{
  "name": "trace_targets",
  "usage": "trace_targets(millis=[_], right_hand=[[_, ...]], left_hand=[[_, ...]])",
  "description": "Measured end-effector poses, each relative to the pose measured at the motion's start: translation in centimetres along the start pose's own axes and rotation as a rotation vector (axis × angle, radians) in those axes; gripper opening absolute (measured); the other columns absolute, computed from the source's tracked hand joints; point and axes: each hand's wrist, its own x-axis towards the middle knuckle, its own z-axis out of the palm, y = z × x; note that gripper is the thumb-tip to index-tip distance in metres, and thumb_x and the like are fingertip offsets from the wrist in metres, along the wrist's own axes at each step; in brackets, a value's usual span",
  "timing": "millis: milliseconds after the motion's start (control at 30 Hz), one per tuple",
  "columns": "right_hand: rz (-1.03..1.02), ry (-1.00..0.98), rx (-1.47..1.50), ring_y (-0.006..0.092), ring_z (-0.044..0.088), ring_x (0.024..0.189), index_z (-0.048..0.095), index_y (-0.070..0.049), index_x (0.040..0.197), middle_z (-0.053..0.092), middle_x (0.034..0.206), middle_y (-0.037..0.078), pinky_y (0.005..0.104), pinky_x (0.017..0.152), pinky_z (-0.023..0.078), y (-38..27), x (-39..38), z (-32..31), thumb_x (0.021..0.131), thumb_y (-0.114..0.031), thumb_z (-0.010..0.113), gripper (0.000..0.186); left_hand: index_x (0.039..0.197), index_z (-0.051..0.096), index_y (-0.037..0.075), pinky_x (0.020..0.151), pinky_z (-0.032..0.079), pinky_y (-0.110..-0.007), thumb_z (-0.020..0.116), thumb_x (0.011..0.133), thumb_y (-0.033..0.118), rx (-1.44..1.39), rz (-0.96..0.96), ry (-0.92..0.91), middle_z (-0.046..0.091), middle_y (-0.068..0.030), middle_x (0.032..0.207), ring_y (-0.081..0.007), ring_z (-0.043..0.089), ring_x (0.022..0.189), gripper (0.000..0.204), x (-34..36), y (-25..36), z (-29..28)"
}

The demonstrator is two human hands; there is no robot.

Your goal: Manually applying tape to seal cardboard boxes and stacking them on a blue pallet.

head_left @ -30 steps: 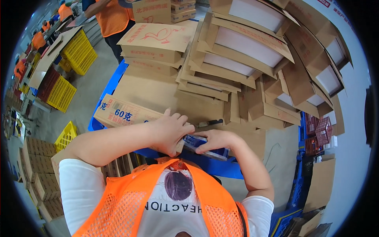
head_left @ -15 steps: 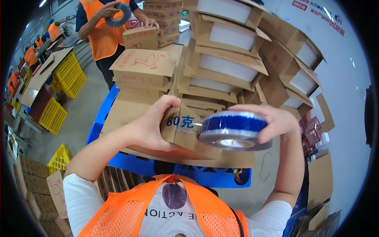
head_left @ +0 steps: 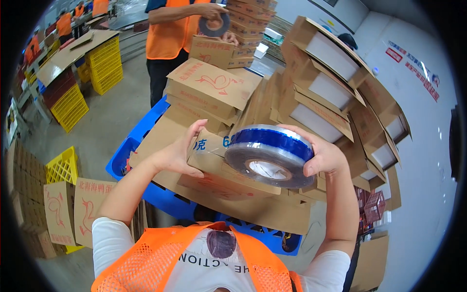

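My right hand (head_left: 316, 151) grips a large roll of clear tape with a blue band (head_left: 267, 155), tilted above a cardboard box (head_left: 209, 155) with blue printing. A clear strip from the roll lies across the box. My left hand (head_left: 180, 155) is at the left end of that box, fingers and thumb spread apart; whether the fingertips touch it is unclear. The box rests on flat cardboard (head_left: 287, 219) on a blue plastic pallet (head_left: 119, 160).
Box stacks (head_left: 214, 85) and open cartons with white inserts (head_left: 331, 58) stand ahead. A co-worker (head_left: 168, 34) holds a grey tape roll (head_left: 214, 24) beyond them. Yellow crates (head_left: 68, 107) and more boxes (head_left: 61, 211) are at left, a white wall (head_left: 423, 146) at right.
My right hand has lifted the blue tape roll from near the front edge and tilted it over the box. The box was raised and turned. My left hand's fingers have spread.
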Motion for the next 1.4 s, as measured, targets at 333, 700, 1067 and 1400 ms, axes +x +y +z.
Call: trace_targets(millis=[333, 700, 1067, 1400], right_hand=[[0.28, 0.006, -0.287, 0.0192, 0.046, 0.11, 0.036, 0.001, 0.128, 0.048, 0.12, 0.01, 0.0307, 0.096, 0.034, -3.3, 1.0, -1.1, 0.046, -0.034, 0.086, 0.102], [0.293, 0.036, -0.225, 0.0213, 0.046, 0.11, 0.035, -0.002, 0.13, 0.048, 0.119, 0.013, 0.0313, 0.094, 0.036, -3.1, -0.1, -0.4, 0.047, -0.037, 0.084, 0.102], [0.542, 0.077, -0.396, 0.0193, 0.055, 0.096, 0.053, 0.0, 0.117, 0.059, 0.105, 0.012, 0.0289, 0.086, 0.042, -0.7, -3.7, -2.9, 0.059, -0.049, 0.075, 0.079], [0.64, 0.1, -0.231, 0.0181, 0.058, 0.087, 0.059, 0.0, 0.109, 0.062, 0.1, 0.012, 0.0278, 0.078, 0.046, 12.8, -2.8, -5.6, 0.08, -0.049, 0.057, 0.056]], left_hand=[[0.137, 0.004, 0.012, 0.105, 0.023, -0.036, 0.083, 0.048, 0.011, -0.004, -0.098, 0.122, 0.033, -0.0176, 0.129, -0.0299, 0.03, 0.125, 0.119, -3.1, -3.8, -2.1], [0.139, 0.007, 0.008, 0.102, 0.016, -0.056, 0.08, 0.053, 0.024, 0.748, -0.123, -0.228, 0.048, -0.0145, 0.118, -0.0277, 0.043, 0.116, 0.114, 2.7, 5.7, -1.3], [0.136, 0.014, 0.003, 0.106, 0.008, -0.053, 0.077, 0.047, 0.034, 0.702, -0.227, -0.249, 0.053, -0.0176, 0.116, -0.0281, 0.046, 0.114, 0.113, 2.4, 4.9, -1.2], [0.134, 0.015, 0.0, 0.105, 0.009, -0.054, 0.08, 0.043, 0.037, 0.756, -0.17, -0.203, 0.052, -0.0146, 0.117, -0.0297, 0.044, 0.114, 0.117, 2.2, 4.2, -0.8]])
